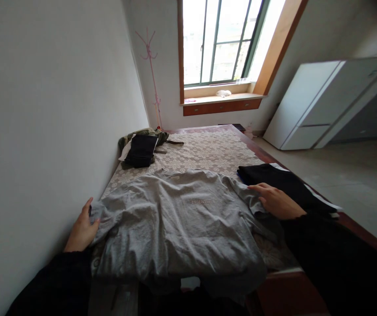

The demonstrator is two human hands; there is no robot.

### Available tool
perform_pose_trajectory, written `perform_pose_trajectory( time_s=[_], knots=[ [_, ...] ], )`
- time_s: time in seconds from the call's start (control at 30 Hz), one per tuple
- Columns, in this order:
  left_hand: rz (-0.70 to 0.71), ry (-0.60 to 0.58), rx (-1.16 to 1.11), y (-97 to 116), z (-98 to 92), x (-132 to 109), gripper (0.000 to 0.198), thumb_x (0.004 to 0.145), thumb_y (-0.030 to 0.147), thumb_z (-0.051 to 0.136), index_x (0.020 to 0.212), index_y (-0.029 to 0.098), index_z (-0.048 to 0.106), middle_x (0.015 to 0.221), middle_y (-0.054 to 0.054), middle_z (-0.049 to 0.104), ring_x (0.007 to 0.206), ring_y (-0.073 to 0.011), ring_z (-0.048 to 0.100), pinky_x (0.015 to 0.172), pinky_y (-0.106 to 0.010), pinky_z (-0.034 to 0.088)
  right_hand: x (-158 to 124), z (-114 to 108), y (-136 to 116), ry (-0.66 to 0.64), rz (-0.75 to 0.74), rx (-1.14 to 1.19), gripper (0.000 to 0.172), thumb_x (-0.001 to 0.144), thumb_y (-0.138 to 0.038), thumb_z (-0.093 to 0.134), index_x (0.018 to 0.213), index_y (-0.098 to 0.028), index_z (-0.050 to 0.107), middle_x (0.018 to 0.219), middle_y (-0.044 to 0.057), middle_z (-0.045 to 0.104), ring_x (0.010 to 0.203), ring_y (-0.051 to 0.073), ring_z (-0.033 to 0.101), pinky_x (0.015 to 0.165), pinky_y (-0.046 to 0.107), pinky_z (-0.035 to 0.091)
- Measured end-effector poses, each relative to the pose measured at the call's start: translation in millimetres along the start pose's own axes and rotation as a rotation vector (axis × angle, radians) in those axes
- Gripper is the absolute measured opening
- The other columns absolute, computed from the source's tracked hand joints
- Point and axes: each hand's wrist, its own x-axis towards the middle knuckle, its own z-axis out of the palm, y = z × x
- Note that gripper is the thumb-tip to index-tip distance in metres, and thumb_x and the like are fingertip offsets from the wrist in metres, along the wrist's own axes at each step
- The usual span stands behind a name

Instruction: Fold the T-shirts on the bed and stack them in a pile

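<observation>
A grey T-shirt [175, 224] lies spread flat on a table covered with a lace-patterned cloth [208, 151]; small lettering shows on its chest. My left hand [82, 228] is at the shirt's left sleeve, fingers curled round the sleeve's edge. My right hand [275, 199] rests on the right sleeve with its fingers stretched out flat. Both my arms wear black sleeves.
A stack of folded black clothes [283, 182] lies just beyond my right hand. At the far left of the table sits a folded black garment [140, 150] on olive-green clothing. A white wall runs along the left; a white fridge [320, 103], a window and a pink coat stand [152, 66] are behind.
</observation>
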Motion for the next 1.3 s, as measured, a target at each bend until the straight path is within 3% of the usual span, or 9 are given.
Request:
perform_pose_trajectory(
  time_s=[0.1, 0.2, 0.3, 0.37, 0.53, 0.63, 0.8, 1.03, 1.3],
  knots=[
    [0.052, -0.112, 0.092, -9, -7.3, -5, 0.069, 0.084, 0.029, 0.044, 0.152, 0.02, 0.036, 0.145, -0.015, 0.051, 0.132, -0.0291, 0.053, 0.113, -0.042, 0.04, -4, -9, 11, 0.008, -0.009, 0.001, 0.052, 0.073, -0.007, 0.046, 0.115, -0.021, 0.072, 0.123, 0.009, 0.067, 0.098, 0.024, 0.07, 0.092, 0.034, 0.053],
    [0.06, -0.195, 0.206, -15, -20.3, -5, 0.061, 0.083, 0.037, 0.046, 0.142, 0.022, 0.051, 0.145, -0.015, 0.05, 0.13, -0.0333, 0.054, 0.11, -0.046, 0.042, -3, -19, 28, -0.001, -0.02, -0.027, 0.046, 0.072, -0.01, 0.048, 0.107, -0.021, 0.075, 0.12, 0.01, 0.068, 0.101, 0.027, 0.069, 0.095, 0.038, 0.053],
    [0.111, -0.17, 0.289, -3, -32.0, 4, 0.059, 0.085, 0.047, 0.045, 0.138, 0.022, 0.056, 0.15, -0.015, 0.046, 0.133, -0.0358, 0.051, 0.111, -0.048, 0.041, 7, -27, 29, -0.067, -0.057, -0.085, 0.035, 0.079, -0.021, 0.052, 0.104, -0.022, 0.076, 0.12, 0.011, 0.068, 0.104, 0.029, 0.068, 0.094, 0.04, 0.053],
    [0.183, -0.156, 0.293, 17, -33.1, 20, 0.057, 0.087, 0.048, 0.042, 0.136, 0.023, 0.057, 0.148, -0.012, 0.049, 0.133, -0.033, 0.051, 0.112, -0.046, 0.039, 21, -30, 14, -0.056, -0.078, -0.148, 0.032, 0.085, -0.033, 0.054, 0.107, -0.022, 0.074, 0.125, 0.012, 0.066, 0.107, 0.031, 0.066, 0.094, 0.042, 0.052],
    [0.176, -0.355, 0.122, 70, 0.2, 85, 0.043, 0.09, 0.04, 0.043, 0.124, 0.024, 0.064, 0.129, -0.006, 0.067, 0.117, -0.0236, 0.063, 0.099, -0.031, 0.048, 81, -14, -43, -0.085, -0.035, -0.157, 0.04, 0.092, -0.046, 0.053, 0.117, -0.019, 0.067, 0.122, 0.013, 0.067, 0.112, 0.028, 0.062, 0.095, 0.036, 0.048],
    [0.13, -0.333, 0.119, 80, 27.9, 118, 0.042, 0.089, 0.035, 0.047, 0.124, 0.017, 0.063, 0.123, -0.011, 0.07, 0.109, -0.0238, 0.067, 0.092, -0.03, 0.05, 112, 9, -54, -0.182, 0.118, -0.199, 0.035, 0.087, -0.043, 0.063, 0.111, -0.019, 0.069, 0.121, 0.014, 0.068, 0.115, 0.029, 0.06, 0.092, 0.033, 0.047],
    [0.096, -0.239, 0.138, 67, 48.4, 139, 0.036, 0.087, 0.038, 0.056, 0.113, 0.016, 0.067, 0.111, -0.013, 0.073, 0.103, -0.0266, 0.066, 0.086, -0.032, 0.049, 136, 27, -32, -0.223, 0.19, -0.185, 0.022, 0.084, -0.027, 0.061, 0.102, -0.02, 0.072, 0.111, 0.011, 0.071, 0.106, 0.025, 0.064, 0.084, 0.029, 0.047],
    [0.115, -0.265, 0.09, 59, 57.4, 155, 0.035, 0.082, 0.053, 0.062, 0.089, 0.019, 0.07, 0.09, -0.005, 0.074, 0.087, -0.0207, 0.067, 0.072, -0.025, 0.047, 152, 31, -11, -0.308, 0.191, -0.103, 0.021, 0.08, -0.023, 0.06, 0.095, -0.018, 0.074, 0.107, 0.009, 0.072, 0.105, 0.023, 0.063, 0.083, 0.026, 0.046],
    [0.15, -0.256, 0.079, 64, 61.8, 167, 0.025, 0.084, 0.037, 0.057, 0.096, 0.019, 0.07, 0.099, -0.008, 0.075, 0.093, -0.0221, 0.067, 0.079, -0.027, 0.049, 166, 26, 0, -0.43, 0.305, 0.035, 0.019, 0.085, -0.034, 0.067, 0.089, -0.015, 0.07, 0.09, 0.006, 0.072, 0.086, 0.02, 0.067, 0.075, 0.029, 0.051]
  ],
)
